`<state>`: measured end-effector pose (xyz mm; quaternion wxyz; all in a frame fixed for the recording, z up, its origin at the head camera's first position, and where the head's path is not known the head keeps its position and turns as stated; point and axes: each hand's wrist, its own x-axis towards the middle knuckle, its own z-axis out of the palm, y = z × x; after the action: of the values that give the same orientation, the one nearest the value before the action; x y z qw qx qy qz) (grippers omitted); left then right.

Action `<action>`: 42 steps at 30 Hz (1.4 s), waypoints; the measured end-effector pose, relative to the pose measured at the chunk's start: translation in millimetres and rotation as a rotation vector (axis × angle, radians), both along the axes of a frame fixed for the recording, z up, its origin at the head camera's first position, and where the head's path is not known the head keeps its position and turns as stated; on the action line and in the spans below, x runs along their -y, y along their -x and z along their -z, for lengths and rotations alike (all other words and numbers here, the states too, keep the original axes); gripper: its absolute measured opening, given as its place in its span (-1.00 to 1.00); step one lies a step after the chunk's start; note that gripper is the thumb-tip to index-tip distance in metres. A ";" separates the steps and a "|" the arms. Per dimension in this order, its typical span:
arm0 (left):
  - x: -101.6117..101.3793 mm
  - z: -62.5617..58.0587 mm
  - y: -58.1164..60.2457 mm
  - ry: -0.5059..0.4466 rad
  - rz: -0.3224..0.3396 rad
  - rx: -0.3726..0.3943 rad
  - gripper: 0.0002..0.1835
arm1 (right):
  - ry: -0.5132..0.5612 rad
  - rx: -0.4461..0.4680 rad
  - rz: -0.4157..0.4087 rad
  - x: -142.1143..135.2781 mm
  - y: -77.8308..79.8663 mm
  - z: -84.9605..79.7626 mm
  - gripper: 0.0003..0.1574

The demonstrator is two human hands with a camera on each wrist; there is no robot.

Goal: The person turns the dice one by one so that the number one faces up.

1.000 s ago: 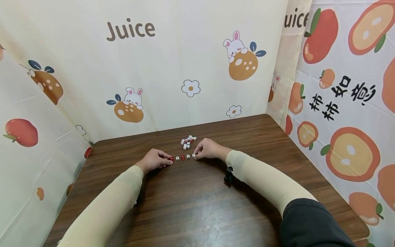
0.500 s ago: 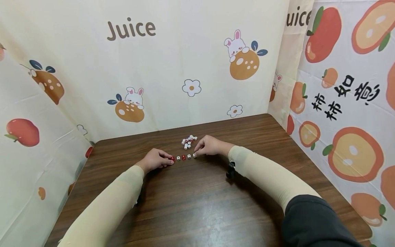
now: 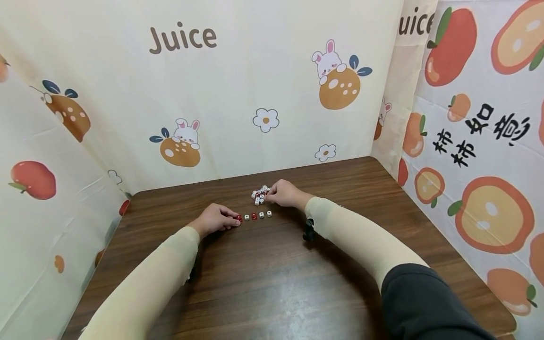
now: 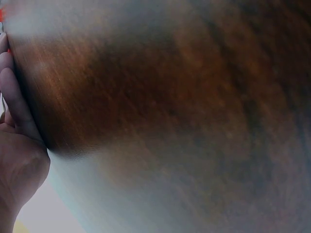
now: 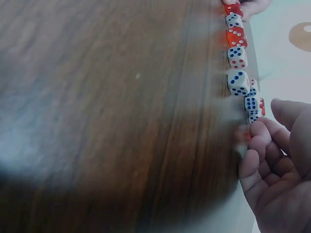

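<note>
The person's left hand (image 3: 217, 218) is pinching a small translucent red cube-shaped die (image 3: 239, 218) between thumb and forefinger, keeping it on the table at the left end of a short row. The right hand (image 3: 286, 193) is holding its fingers loosely bent at the right edge of a pile of small white and red dice (image 3: 257, 194); in the right wrist view its thumb is standing apart from the forefinger, with no die showing between them. Whether its fingertips are touching the pile is hard to tell.

Rightward from the pinched die, four more are sitting in line with small gaps: a white die with dark pips (image 3: 247, 217), a second red die (image 3: 254, 216), a second white die (image 3: 261, 215) and a third white die (image 3: 269, 214). The pile is lying just beyond the row.

Cream-coloured sleeves (image 3: 361, 236) are covering both forearms, and a dark cuff (image 3: 418, 302) is circling the right arm higher up. Everything is resting on a brown wood-grain table (image 3: 255, 274). Behind it, a cream curtain (image 3: 238, 85) is showing "Juice", rabbits and orange fruit.
</note>
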<state>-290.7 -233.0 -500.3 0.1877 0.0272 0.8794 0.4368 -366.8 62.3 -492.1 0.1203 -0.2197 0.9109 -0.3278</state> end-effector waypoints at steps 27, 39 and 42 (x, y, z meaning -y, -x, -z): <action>-2.2 -3.0 -3.1 -0.005 0.001 -0.015 -0.67 | -0.059 -0.053 0.013 10.1 -3.0 6.4 -0.78; -1.1 -2.7 -2.5 -0.013 0.005 -0.011 -0.67 | -0.044 -0.048 -0.010 7.2 -3.8 6.9 -0.87; -1.4 -2.3 -2.2 -0.010 0.006 -0.012 -0.67 | -0.033 -0.044 0.001 8.1 -3.2 8.8 -0.82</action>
<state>-288.5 -231.6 -498.0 0.1835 0.0336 0.8783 0.4402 -363.6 54.3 -501.0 0.1038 -0.2241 0.9187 -0.3082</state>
